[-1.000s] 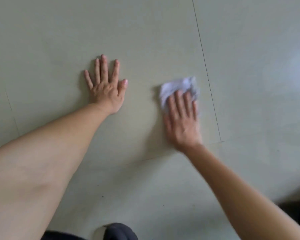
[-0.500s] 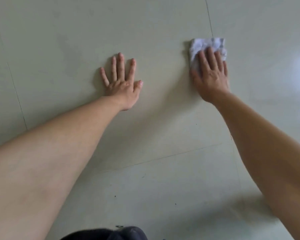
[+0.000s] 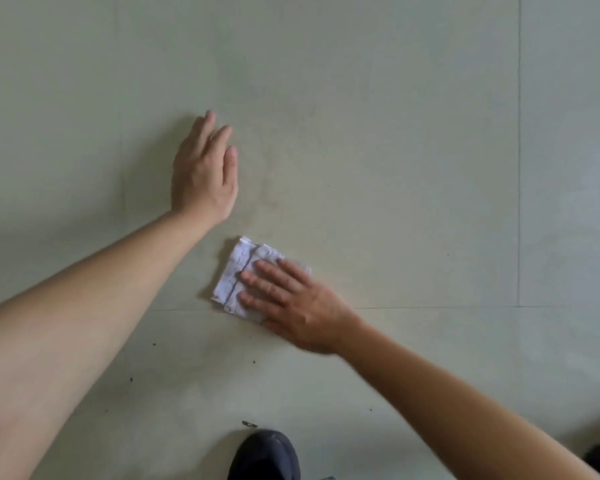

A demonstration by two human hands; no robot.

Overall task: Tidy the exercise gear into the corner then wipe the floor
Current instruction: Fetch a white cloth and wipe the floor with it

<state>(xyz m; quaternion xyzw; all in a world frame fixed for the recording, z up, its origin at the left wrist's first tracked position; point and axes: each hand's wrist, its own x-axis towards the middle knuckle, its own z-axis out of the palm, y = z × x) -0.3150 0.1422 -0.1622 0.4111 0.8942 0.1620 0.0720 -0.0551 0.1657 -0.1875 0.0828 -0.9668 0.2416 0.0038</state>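
Right hand (image 3: 291,303) flat on cloth (image 3: 238,271), long axis up-right.

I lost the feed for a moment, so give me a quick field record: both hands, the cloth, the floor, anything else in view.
left hand: empty, fingers together, on or just above the floor; contact unclear
right hand: flat on the cloth, fingers spread
cloth: white, folded, lying on a tile joint
floor: pale tiles, small dark specks near the bottom
other: dark rounded shape at bottom edge, unidentifiable
exercise gear: none visible
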